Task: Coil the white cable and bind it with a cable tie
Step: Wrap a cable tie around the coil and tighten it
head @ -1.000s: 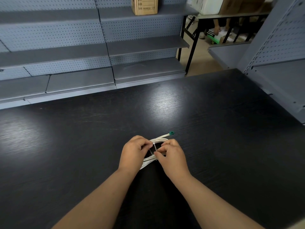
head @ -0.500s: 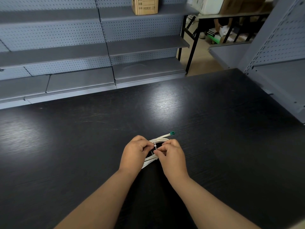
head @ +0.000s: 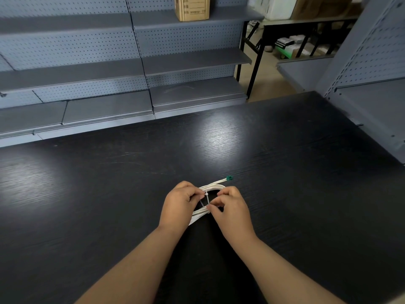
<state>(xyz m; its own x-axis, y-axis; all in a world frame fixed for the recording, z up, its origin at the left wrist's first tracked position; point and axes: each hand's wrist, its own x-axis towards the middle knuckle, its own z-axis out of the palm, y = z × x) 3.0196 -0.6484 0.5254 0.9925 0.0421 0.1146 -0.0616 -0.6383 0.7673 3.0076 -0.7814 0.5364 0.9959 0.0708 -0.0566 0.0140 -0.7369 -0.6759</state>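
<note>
Far left, grey pegboard shelving (head: 76, 69) runs along the back, with a cardboard box (head: 192, 7) on an upper shelf. On the near middle of the black table (head: 109, 183), the left hand (head: 178, 205) has its fingers curled, pinching the coil's left side where the cable tie (head: 206, 197) loops across it. The coiled white cable (head: 213, 186) lies between both hands, touching the table, and its green tip (head: 229, 177) points far and right. The right hand (head: 232, 210) pinches at the coil's near strands; whether it also holds the tie's tail is hard to tell. More grey shelving (head: 372, 62) stands far right.
</note>
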